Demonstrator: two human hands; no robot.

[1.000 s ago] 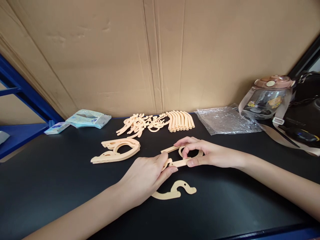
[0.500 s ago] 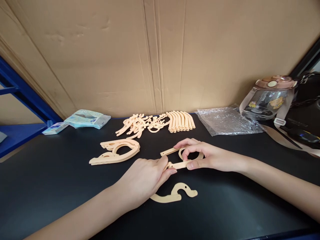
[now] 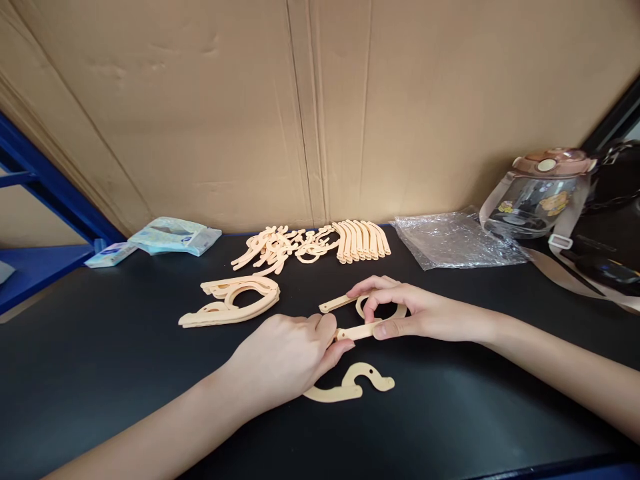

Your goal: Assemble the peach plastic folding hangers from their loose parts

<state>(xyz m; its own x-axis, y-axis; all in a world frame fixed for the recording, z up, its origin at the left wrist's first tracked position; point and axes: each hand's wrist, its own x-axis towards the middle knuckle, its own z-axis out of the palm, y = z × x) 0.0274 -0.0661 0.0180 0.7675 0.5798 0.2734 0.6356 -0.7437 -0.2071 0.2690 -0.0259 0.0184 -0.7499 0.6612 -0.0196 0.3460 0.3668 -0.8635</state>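
The fingers (image 3: 327, 325) of the left hand (image 3: 285, 360) were closed on the near-left end of a beige ring-shaped assembly (image 3: 361, 331) at the centre of the frame, the gripped part mostly hidden; those of the right hand (image 3: 417, 310) pinched its right side. Just below, a loose hook-ended piece (image 3: 333, 395) lay on the black bench (image 3: 440, 413), partly behind the left hand. A stack of beige frames (image 3: 255, 310) was noted left of centre, with jumbled small parts (image 3: 275, 247) and a row of curved bars (image 3: 363, 241) beyond, at upper centre
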